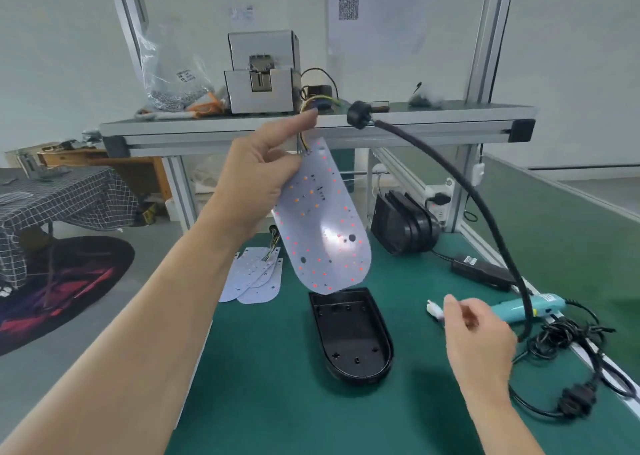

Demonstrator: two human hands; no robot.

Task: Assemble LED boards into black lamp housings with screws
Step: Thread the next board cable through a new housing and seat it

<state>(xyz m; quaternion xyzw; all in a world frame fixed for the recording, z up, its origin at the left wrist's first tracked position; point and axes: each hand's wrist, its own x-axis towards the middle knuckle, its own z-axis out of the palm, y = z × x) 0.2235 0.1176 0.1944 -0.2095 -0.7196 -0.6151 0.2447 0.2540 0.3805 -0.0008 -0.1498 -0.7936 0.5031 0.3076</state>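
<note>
My left hand [263, 174] holds a white LED board [325, 226] by its upper left edge, raised and tilted above the table, with coloured wires at its top end. Below it an open black lamp housing [349, 333] lies on the green mat, empty inside. My right hand [474, 333] hovers to the housing's right with loosely curled fingers, blurred, holding nothing that I can make out. A small white connector [434, 309] lies just left of its fingertips.
A stack of spare LED boards [254, 274] lies at the mat's left edge. Black housings [401, 226] stand at the back right. A teal electric screwdriver [523, 307], a black adapter [481, 269], cables and a hanging black cord [485, 205] crowd the right side. A screw feeder [261, 73] sits on the shelf.
</note>
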